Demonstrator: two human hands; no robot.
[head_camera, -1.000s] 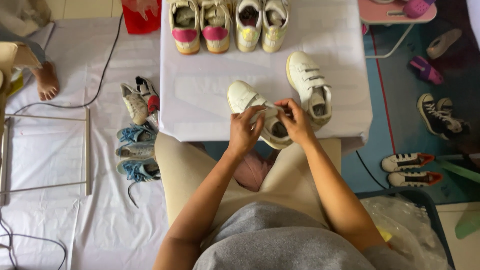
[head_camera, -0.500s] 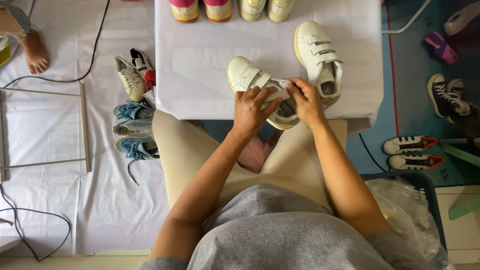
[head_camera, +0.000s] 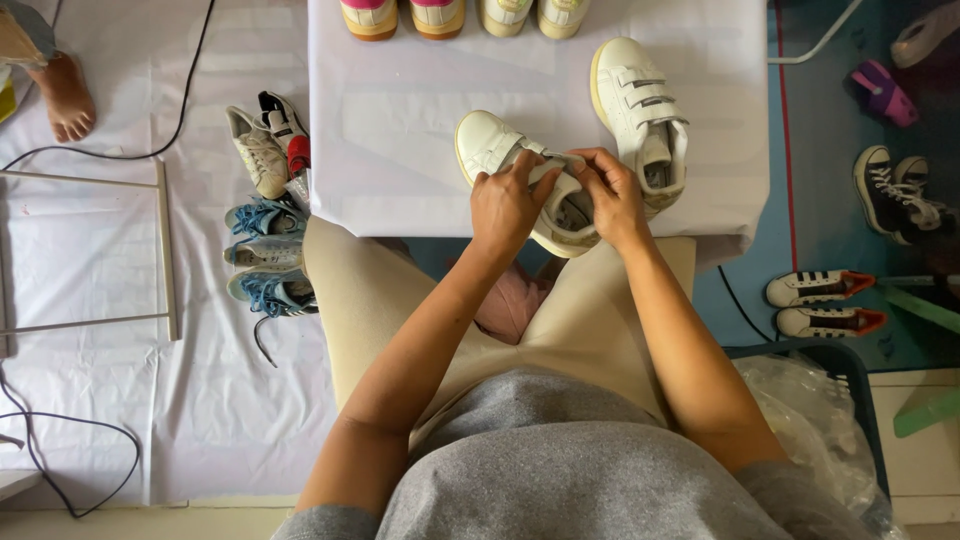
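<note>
Two hands on one shoe: the white leather sneaker with hook-and-loop straps (head_camera: 520, 180) lies near the front edge of the white-covered counter (head_camera: 400, 150), toe pointing away to the left, heel toward the person, so its opening faces up for easy reach. The left hand (head_camera: 505, 205) clamps over the middle of the shoe, fingers (head_camera: 530, 172) curled shut across a strap, pinning it down. The right hand (head_camera: 615, 195) pinches the strap end by the tongue, fingers closed on it, steadying the upper from the other side. Just beside it stands the matching white strap sneaker (head_camera: 640, 115), toe away, straps lying flat. Along the far edge sit the heels of pink-soled and yellowish shoes (head_camera: 405, 15), lined up in a row. Down on the white floor sheet (head_camera: 100, 280), left of the knees, a pile of blue-laced and grey sneakers (head_camera: 265, 260) waits; black and striped shoes (head_camera: 830, 300) lie to the right.
</note>
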